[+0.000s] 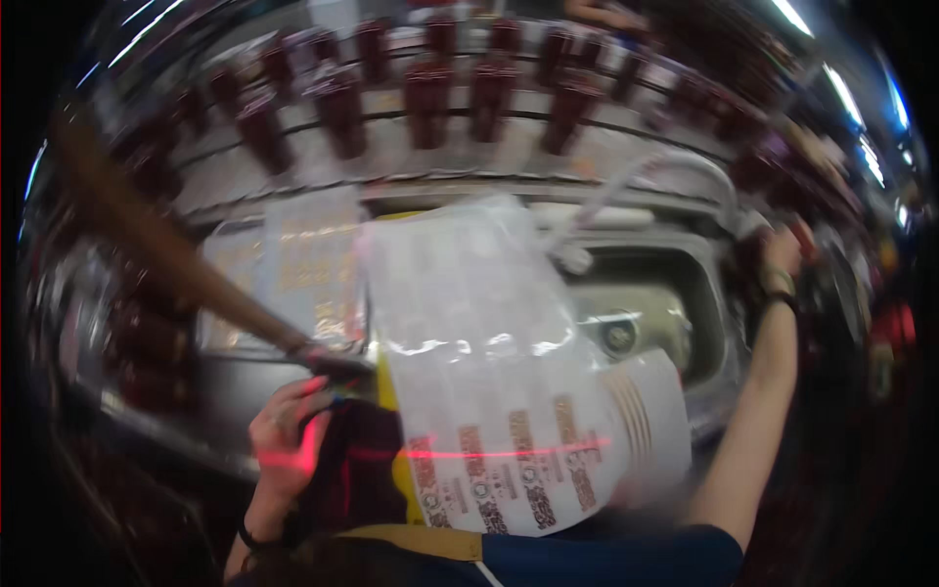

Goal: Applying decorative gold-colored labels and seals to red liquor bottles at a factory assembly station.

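Note:
My left hand (289, 435) is closed at the side of a dark red vessel (364, 465) in front of me, low and left of centre. A small bright-coloured bit shows near its fingertips, too blurred to name. Beside the vessel lies a large glossy transfer sheet (469, 303) in clear film, with rows of brown ornate prints at its near end. My right hand (782, 254) reaches far to the right, among dark red vessels (753, 249). Blur hides its fingers and whether it holds anything.
A steel sink (699, 323) with a curved pale hose (675, 161) lies right of the sheet. Sheets with gold prints (313, 259) are at the left, under a slanting brown bar (186, 249). Dark red tapered vessels (427, 103) line the back. A red light line crosses the front.

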Tool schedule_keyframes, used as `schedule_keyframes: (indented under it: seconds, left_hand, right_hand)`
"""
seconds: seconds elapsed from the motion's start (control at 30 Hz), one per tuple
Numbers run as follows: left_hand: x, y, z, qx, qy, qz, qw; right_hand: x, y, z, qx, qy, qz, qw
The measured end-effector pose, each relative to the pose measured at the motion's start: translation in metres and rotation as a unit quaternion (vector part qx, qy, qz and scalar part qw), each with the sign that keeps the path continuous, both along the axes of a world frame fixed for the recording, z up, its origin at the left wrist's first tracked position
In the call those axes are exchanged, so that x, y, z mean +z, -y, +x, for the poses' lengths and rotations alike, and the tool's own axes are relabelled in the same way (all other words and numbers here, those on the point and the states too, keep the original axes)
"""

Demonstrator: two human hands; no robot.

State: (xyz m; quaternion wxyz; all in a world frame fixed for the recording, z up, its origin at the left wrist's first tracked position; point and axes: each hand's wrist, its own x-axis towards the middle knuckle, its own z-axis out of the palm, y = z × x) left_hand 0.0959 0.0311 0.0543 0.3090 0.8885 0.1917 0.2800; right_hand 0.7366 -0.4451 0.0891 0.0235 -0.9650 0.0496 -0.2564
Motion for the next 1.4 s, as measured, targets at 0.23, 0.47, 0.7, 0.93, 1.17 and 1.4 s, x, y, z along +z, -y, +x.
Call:
schedule_keyframes:
  seconds: [0.23, 0.47, 0.7, 0.93, 1.17, 1.4]
  left_hand:
    - [0.058, -0.068, -0.06, 0.177, 0.209, -0.016, 0.962]
    - [0.165, -0.321, -0.109, 0.389, 0.142, 0.155, 0.897]
    - [0.108, -0.475, -0.113, 0.296, -0.199, 0.257, 0.898]
    - [0.078, -0.54, -0.106, 0.263, -0.255, 0.228, 0.902]
    - [0.045, -0.583, -0.122, 0.198, -0.246, 0.31, 0.897]
    - [0.155, -0.667, -0.138, 0.325, -0.132, 0.351, 0.868]
  right_hand:
    - [-0.029, 0.048, 0.082, 0.024, -0.061, -0.038, 0.997]
    - [-0.007, -0.01, -0.014, 0.255, 0.015, 0.041, 0.966]
    - [0.042, -0.102, -0.22, 0.423, 0.04, 0.081, 0.902]
    - [0.071, -0.152, -0.354, 0.39, 0.005, 0.084, 0.917]
    - [0.07, -0.205, -0.421, 0.426, -0.013, 0.125, 0.896]
    - [0.091, -0.257, -0.449, 0.528, 0.022, 0.169, 0.832]
